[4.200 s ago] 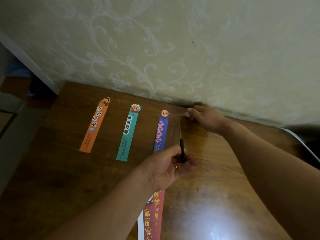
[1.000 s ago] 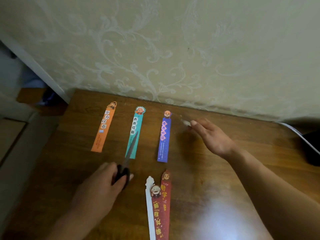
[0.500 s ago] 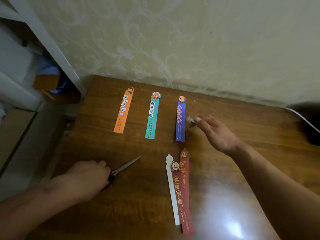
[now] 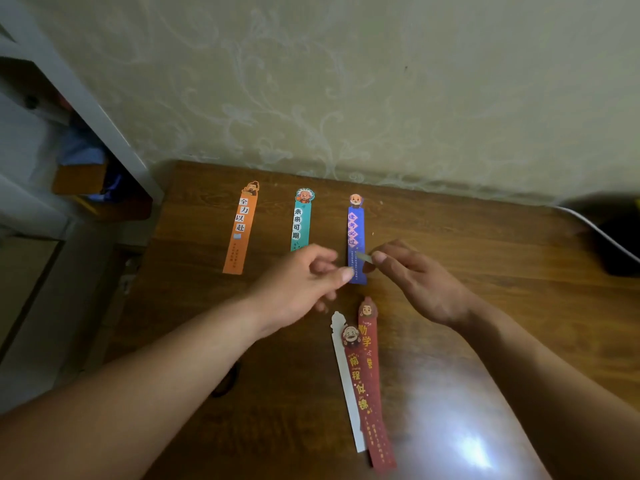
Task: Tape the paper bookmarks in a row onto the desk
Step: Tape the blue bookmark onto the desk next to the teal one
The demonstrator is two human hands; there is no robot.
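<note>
My right hand (image 4: 419, 285) pinches tape strip (image 4: 364, 258) over purple bookmark (image 4: 356, 233); left hand (image 4: 298, 285), 9 o'clock of it, loosely curled, empty. Likely risk — limp tape folding, sticking askew.

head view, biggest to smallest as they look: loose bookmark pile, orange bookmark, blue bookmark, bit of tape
1. loose bookmark pile, though it lies nearest the camera, so unsure.
2. orange bookmark and blue bookmark look alike; no ranking.
3. bit of tape, plainly smallest.

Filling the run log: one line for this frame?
right hand: pinches tape strip over purple bookmark | left hand: near strip, contact unclear | beside: teal bookmark, orange bookmark
</note>
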